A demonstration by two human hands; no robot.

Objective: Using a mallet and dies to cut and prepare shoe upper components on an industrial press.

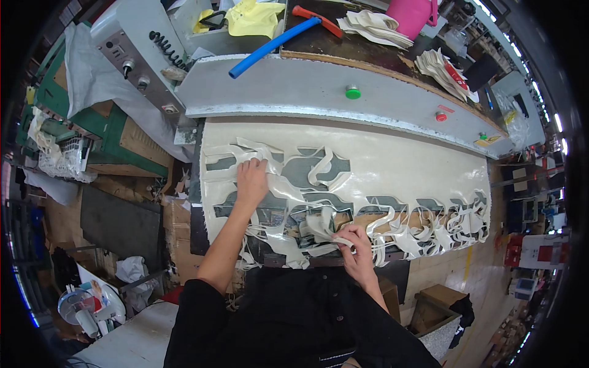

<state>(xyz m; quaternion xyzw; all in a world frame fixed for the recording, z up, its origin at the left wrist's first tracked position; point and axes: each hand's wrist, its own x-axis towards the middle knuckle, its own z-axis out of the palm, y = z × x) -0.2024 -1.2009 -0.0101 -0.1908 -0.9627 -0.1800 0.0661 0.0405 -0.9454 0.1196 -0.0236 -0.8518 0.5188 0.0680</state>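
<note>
A wide cream sheet [399, 159], with many shapes cut out of it, lies across the dark machine bed in front of me. My left hand [251, 181] is at the sheet's left part, its fingers closed on a loose cream cut piece [265, 154] beside a cut-out. Lower and further right, my right hand [356, 243] is closed around the near end of a small bundle of cream cut pieces [320, 224]. Under this bundle a cutting die with thin metal edges seems to show, partly hidden. Narrow leftover strips [423, 239] hang in loops along the sheet's near edge.
Behind the sheet runs a grey machine beam [270, 92] with a green button [353, 92] and a red button [441, 116]. On top lie a red-headed hammer with a blue handle [276, 46], stacked cream pieces [377, 27] and a pink jug [412, 17]. A control box [138, 64] stands left.
</note>
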